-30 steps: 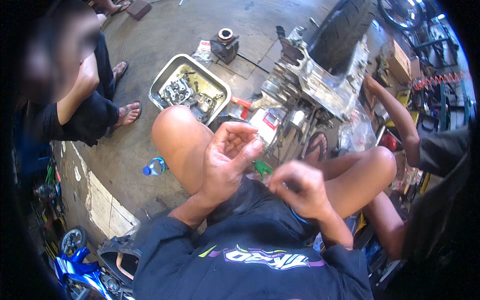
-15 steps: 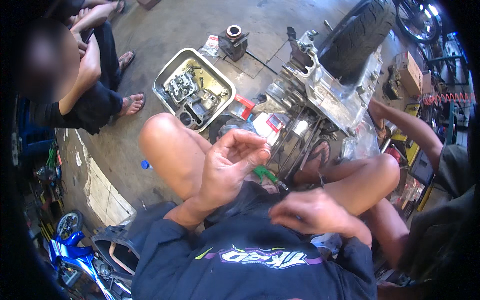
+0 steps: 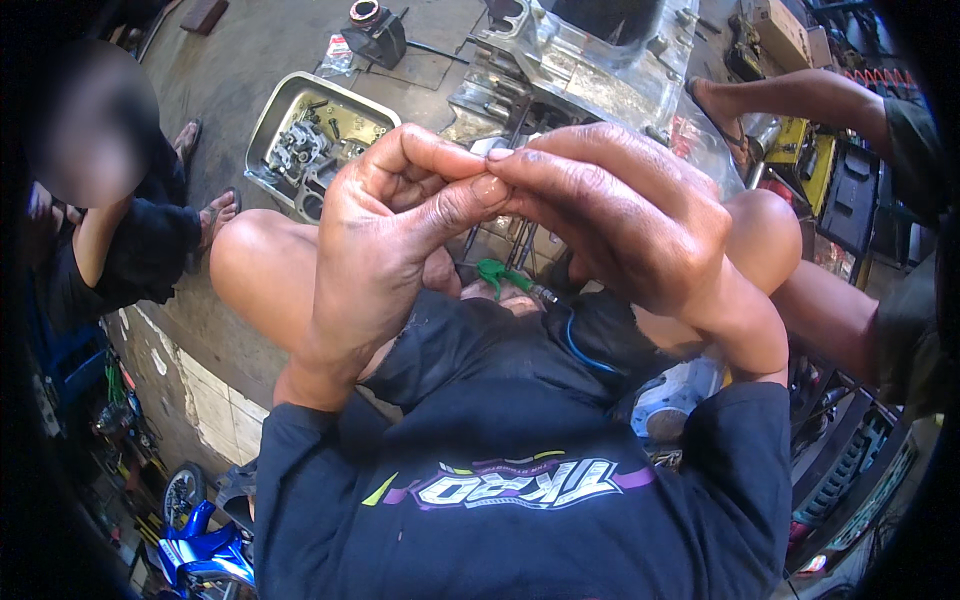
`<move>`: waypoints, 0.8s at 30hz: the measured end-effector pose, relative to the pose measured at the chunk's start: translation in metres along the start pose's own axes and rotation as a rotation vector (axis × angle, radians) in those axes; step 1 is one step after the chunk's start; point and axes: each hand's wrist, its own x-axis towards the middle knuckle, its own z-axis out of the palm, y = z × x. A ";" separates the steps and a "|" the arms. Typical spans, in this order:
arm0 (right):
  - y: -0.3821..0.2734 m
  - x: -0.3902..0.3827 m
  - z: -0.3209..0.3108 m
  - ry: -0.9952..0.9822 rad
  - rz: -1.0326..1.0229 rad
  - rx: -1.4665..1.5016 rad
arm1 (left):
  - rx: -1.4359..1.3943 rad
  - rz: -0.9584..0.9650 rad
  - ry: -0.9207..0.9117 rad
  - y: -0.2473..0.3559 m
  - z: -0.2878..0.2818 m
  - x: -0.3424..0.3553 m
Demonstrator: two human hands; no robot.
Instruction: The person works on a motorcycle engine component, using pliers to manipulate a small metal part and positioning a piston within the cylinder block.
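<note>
My left hand (image 3: 375, 225) is raised in front of my chest, thumb and index fingertip pressed together. Against them rest the fingertips of my right hand (image 3: 635, 205), whose fingers are bent and drawn together. Anything between the fingertips is too small or too hidden to name. Below the hands, a green air blow gun (image 3: 495, 272) lies between my legs, with a blue hose (image 3: 577, 345) curving near it. Beyond the hands stands a large metal engine case (image 3: 590, 70), partly covered by my right hand.
A pale tray (image 3: 345, 95) with metal engine parts lies beyond my left hand. Near it stands a black part with a round opening (image 3: 378, 42). People sit at left and right, one leg (image 3: 815, 105) reaching in. A black tool case (image 3: 850, 195) and blue motorcycle (image 3: 205, 548) flank me.
My right hand has risen from my lap to meet my left fingertips. My left hand has come up and nearer, still pinched. The view has shifted, with the engine case now higher.
</note>
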 end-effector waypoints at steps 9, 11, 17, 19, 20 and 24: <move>0.001 -0.007 -0.001 0.054 0.058 -0.039 | -0.037 -0.100 -0.068 0.004 0.001 0.008; 0.004 -0.012 -0.002 0.063 0.069 -0.072 | 0.020 -0.067 -0.074 0.005 0.006 0.010; 0.001 -0.013 -0.003 -0.039 0.070 -0.300 | 0.225 0.069 -0.062 0.008 0.012 0.022; -0.002 -0.006 -0.012 -0.153 0.112 -0.379 | 0.309 0.089 -0.103 0.015 0.011 0.035; 0.005 -0.004 -0.013 -0.194 0.098 -0.428 | 0.349 0.097 -0.128 0.017 0.010 0.042; 0.042 0.008 -0.006 -0.271 -0.026 -0.481 | 0.432 0.143 -0.142 0.015 0.004 0.067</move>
